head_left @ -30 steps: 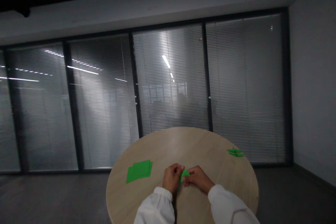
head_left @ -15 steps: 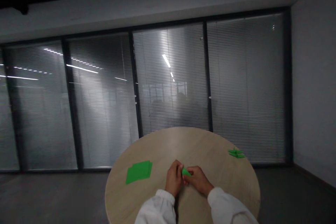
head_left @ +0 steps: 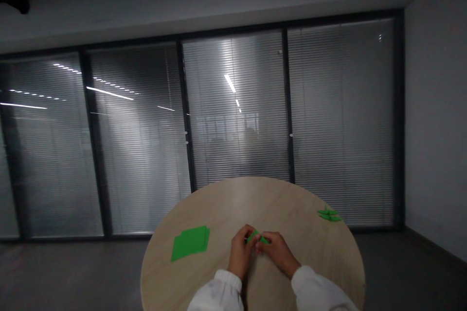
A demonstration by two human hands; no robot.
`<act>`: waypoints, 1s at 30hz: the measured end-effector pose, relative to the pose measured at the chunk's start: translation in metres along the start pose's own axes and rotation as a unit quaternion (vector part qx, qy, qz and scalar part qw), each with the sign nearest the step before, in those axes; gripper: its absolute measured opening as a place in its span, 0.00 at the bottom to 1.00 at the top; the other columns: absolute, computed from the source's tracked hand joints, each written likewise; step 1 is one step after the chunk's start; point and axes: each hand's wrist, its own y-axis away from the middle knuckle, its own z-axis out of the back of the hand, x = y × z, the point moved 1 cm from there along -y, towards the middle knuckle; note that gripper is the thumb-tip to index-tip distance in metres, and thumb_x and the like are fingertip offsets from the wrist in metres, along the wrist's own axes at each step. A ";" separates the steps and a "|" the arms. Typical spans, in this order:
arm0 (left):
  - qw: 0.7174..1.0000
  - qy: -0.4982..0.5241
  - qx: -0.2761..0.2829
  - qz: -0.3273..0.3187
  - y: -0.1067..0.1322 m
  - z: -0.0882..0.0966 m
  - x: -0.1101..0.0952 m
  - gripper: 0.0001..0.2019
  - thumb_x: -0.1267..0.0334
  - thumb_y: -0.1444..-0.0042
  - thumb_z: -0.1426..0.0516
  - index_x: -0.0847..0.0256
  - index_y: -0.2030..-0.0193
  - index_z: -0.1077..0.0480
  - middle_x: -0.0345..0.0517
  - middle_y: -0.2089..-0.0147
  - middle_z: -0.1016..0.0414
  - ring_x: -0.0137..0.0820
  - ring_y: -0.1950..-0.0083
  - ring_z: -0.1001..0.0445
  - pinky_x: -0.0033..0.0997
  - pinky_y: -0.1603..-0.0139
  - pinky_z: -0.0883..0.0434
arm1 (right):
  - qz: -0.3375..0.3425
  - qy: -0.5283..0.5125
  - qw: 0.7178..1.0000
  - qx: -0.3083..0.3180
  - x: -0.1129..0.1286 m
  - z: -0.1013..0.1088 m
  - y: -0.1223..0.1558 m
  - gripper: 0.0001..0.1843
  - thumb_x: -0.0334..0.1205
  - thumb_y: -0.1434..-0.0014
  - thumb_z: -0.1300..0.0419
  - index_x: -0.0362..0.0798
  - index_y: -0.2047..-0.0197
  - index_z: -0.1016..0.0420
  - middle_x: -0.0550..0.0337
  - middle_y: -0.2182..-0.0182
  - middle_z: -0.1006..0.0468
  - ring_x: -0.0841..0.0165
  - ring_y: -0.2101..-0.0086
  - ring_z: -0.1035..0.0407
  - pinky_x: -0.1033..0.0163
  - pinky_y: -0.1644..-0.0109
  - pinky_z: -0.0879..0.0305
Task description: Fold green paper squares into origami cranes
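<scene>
Head camera: a small piece of green paper (head_left: 263, 240) is held just above or on the near middle of the tabletop (head_left: 248, 199); which of the two cannot be told. The left hand (head_left: 239, 250) pinches it from one side, the right hand (head_left: 279, 250) from the other, their fingertips close together and covering much of it. White sleeves (head_left: 317, 289) reach to both wrists. To the left, apart from the hands, flat green sheets (head_left: 190, 243) lie overlapping, their edges out of line. Near the right rim sit pointed green shapes (head_left: 330, 215), bunched together. Beyond the round tabletop stand dark-framed glass panels (head_left: 237, 155) with slatted blinds.
</scene>
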 end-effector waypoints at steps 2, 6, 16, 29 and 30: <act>1.000 0.004 -0.013 0.008 0.000 0.000 0.002 0.08 0.58 0.50 0.44 0.61 0.73 0.33 0.38 0.76 0.31 0.30 0.71 0.33 0.26 0.69 0.39 | 0.006 0.010 1.000 0.007 0.003 0.000 0.002 0.07 0.40 0.55 0.39 0.44 0.75 0.25 0.63 0.78 0.24 0.68 0.73 0.32 0.68 0.70 0.40; 0.999 -0.005 -0.027 0.026 0.000 0.000 0.002 0.07 0.59 0.51 0.44 0.61 0.74 0.32 0.38 0.76 0.31 0.30 0.72 0.33 0.25 0.69 0.39 | 0.008 0.027 1.000 0.006 0.009 0.001 0.005 0.09 0.41 0.53 0.40 0.44 0.77 0.24 0.62 0.79 0.24 0.68 0.74 0.31 0.67 0.69 0.40; 0.999 -0.030 -0.006 0.030 0.001 0.001 -0.003 0.09 0.58 0.50 0.45 0.61 0.73 0.32 0.38 0.76 0.31 0.30 0.72 0.33 0.26 0.69 0.40 | -0.007 0.019 0.999 0.028 0.015 0.001 0.008 0.13 0.46 0.52 0.40 0.44 0.76 0.23 0.59 0.79 0.23 0.67 0.75 0.30 0.66 0.68 0.36; 1.000 -0.022 -0.016 0.015 0.004 0.003 -0.012 0.13 0.55 0.46 0.49 0.60 0.76 0.36 0.37 0.78 0.35 0.29 0.73 0.36 0.25 0.71 0.41 | 0.006 0.009 0.999 0.043 0.025 0.002 0.011 0.15 0.47 0.52 0.41 0.44 0.77 0.23 0.58 0.79 0.22 0.66 0.75 0.30 0.64 0.66 0.36; 0.999 -0.020 -0.020 0.016 0.004 0.003 -0.011 0.14 0.54 0.46 0.49 0.60 0.76 0.36 0.37 0.79 0.36 0.29 0.74 0.37 0.25 0.72 0.42 | 0.005 0.006 0.999 0.044 0.026 0.002 0.012 0.14 0.47 0.52 0.40 0.44 0.78 0.23 0.58 0.79 0.22 0.66 0.75 0.30 0.64 0.66 0.36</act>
